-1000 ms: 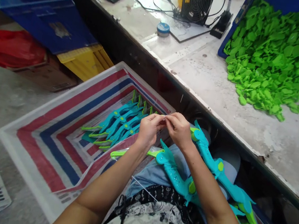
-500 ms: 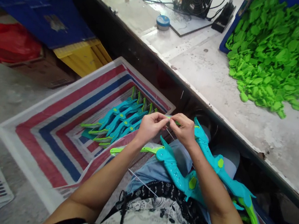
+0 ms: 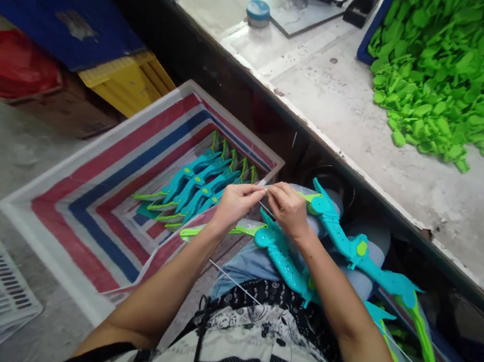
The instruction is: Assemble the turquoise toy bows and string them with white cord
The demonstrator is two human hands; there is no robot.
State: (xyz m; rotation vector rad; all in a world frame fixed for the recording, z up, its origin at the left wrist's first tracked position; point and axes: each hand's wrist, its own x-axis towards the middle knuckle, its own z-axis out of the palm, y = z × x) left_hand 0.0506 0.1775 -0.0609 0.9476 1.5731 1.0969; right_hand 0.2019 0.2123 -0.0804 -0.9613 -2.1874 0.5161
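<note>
Striped red, white and blue sheeting lines a crate at left, holding a row of turquoise-and-green pieces. Rightward, the left hand meets the right hand, fingertips pressed together; what they pinch is too small to tell. A jointed turquoise-and-green strip lies right of both, nearer the right hand, its green end just beside it, its long axis slanting down rightward.

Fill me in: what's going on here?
Someone's left hand and right hand are close together, pinching something too small to make out. Long turquoise-and-green pieces lie across the lap. Similar pieces sit in the striped crate, and loose green parts spill from a blue bin onto the workbench.
</note>
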